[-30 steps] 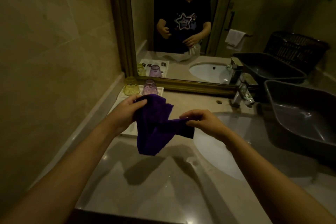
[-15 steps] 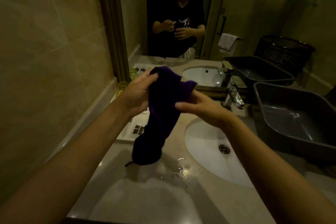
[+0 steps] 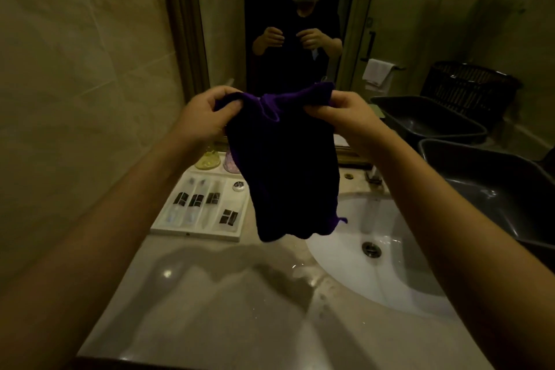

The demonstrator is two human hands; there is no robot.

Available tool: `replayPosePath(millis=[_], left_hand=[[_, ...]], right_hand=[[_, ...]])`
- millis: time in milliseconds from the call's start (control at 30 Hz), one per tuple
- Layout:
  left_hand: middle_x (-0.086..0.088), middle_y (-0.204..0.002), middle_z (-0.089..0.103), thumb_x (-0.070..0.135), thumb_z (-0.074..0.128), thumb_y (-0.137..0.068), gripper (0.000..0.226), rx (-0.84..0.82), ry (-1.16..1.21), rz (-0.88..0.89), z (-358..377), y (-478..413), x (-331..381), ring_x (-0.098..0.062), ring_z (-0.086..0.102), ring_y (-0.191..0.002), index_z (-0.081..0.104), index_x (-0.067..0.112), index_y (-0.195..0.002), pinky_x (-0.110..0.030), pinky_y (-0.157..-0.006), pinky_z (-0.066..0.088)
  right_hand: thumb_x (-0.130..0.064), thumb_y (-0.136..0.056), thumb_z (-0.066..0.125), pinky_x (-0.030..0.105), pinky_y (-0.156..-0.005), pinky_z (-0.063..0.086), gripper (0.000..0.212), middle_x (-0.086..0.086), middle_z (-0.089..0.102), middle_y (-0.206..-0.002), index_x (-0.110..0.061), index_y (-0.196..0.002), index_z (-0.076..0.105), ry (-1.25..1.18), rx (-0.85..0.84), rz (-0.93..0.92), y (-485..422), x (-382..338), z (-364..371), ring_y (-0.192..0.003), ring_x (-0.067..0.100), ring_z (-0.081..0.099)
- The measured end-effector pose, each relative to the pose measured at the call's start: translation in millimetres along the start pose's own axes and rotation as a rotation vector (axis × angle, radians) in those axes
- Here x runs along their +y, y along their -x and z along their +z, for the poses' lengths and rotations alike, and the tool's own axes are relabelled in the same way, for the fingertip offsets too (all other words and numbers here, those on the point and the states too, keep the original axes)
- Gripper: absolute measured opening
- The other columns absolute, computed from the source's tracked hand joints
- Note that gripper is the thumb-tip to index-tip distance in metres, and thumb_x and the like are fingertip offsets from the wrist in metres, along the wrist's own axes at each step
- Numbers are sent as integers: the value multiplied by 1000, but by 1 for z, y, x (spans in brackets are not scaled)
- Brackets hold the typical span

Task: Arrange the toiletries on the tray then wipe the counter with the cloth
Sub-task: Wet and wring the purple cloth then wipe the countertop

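A dark purple cloth (image 3: 288,165) hangs spread in the air above the counter (image 3: 210,303). My left hand (image 3: 204,117) pinches its top left corner and my right hand (image 3: 345,114) pinches its top right corner. Below and to the left lies a white tray (image 3: 195,231) against the wall. On it lie three clear tubes (image 3: 195,204) side by side, a small sachet (image 3: 228,217) and a small round tin (image 3: 238,186). A yellow glass (image 3: 207,161) and a pink glass (image 3: 231,164) stand at the tray's far end, the pink one partly behind the cloth.
A white sink basin (image 3: 375,249) with a drain sits right of the tray, its tap (image 3: 374,174) mostly hidden by my right arm. Two dark plastic tubs (image 3: 495,189) stand at the right. A mirror (image 3: 300,24) runs along the back. Water drops glisten on the counter near the basin.
Both hands have lifted the cloth higher and pulled it apart, so it now hangs flat between them instead of bunched. The tray, hidden before, now shows.
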State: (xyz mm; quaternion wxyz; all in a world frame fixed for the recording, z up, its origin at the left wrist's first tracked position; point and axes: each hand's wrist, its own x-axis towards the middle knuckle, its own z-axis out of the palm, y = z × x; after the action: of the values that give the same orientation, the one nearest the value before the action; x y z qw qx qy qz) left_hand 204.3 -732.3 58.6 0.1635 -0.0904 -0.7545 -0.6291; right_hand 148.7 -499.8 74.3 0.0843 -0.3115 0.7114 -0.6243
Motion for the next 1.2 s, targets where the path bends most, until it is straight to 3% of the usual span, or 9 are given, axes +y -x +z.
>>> replayPosePath(millis=[167, 300, 467, 567, 733, 833, 900, 1067, 1200], left_hand=[[1, -90, 62, 12, 48, -93, 19, 104, -5, -60, -4, -8, -2, -14, 60, -86, 61, 25, -89, -29, -78, 49], [3, -86, 60, 13, 50, -92, 16, 171, -20, -72, -17, -8, -1, -8, 59, -79, 59, 25, -87, -23, -71, 49], [2, -87, 61, 13, 53, -90, 14, 169, -102, -110, -24, -9, -6, -10, 59, -80, 63, 13, -100, -28, -75, 50], [1, -87, 63, 12, 55, -89, 12, 139, -100, -130, -29, -7, -11, -11, 62, -80, 64, 20, -91, -25, -72, 52], [9, -82, 71, 17, 61, -82, 19, 52, -79, -193, -40, 41, -28, -5, 68, -75, 70, 35, -82, -13, -58, 53], [16, -76, 73, 22, 66, -71, 19, 35, -52, -320, -32, 89, -56, -2, 68, -70, 73, 39, -76, -15, -53, 53], [15, -76, 73, 16, 65, -76, 23, 8, -54, -438, -26, 121, -79, -3, 68, -68, 73, 38, -74, -15, -50, 52], [1, -91, 73, 15, 62, -82, 18, -10, -95, -650, -13, 167, -129, -14, 69, -83, 70, 27, -93, -21, -55, 54], [-12, -105, 66, 8, 61, -83, 23, 195, -207, -667, 2, 154, -167, -28, 62, -98, 64, 11, -106, -36, -71, 55]], right_hand=[[-8, -93, 47, 31, -85, 50, 21, 8, 61, -97, -4, -113, 53, -164, 184, 100, -6, 5, -16, -93, 21, 62], [-10, -93, 48, 39, -95, 47, 12, 8, 59, -103, -15, -102, 54, -266, 274, 116, -2, 12, -34, -104, 26, 58], [-8, -91, 51, 31, -86, 53, 20, 5, 62, -103, -11, -110, 56, -224, 305, 118, -1, 30, -44, -99, 21, 61], [-8, -91, 51, 32, -87, 52, 19, 6, 63, -102, -11, -109, 57, -225, 291, 134, 5, 39, -45, -100, 22, 62], [-11, -88, 55, 23, -74, 57, 18, 3, 69, -100, -13, -105, 61, -187, 178, 217, 49, 66, -34, -95, 17, 69], [-14, -83, 59, 19, -68, 56, 18, 0, 71, -96, -16, -101, 63, -150, 119, 350, 86, 95, -21, -93, 15, 69], [-16, -80, 62, 17, -60, 55, 18, 0, 73, -90, -17, -97, 65, -133, 85, 469, 107, 117, -11, -86, 12, 70], [-19, -86, 62, 21, -60, 55, 6, 3, 70, -94, -20, -92, 64, -35, 50, 700, 126, 172, 19, -87, 15, 67], [-13, -88, 60, 25, -58, 56, 8, 6, 68, -88, -12, -94, 65, 38, 258, 670, 107, 209, 35, -85, 22, 65]])
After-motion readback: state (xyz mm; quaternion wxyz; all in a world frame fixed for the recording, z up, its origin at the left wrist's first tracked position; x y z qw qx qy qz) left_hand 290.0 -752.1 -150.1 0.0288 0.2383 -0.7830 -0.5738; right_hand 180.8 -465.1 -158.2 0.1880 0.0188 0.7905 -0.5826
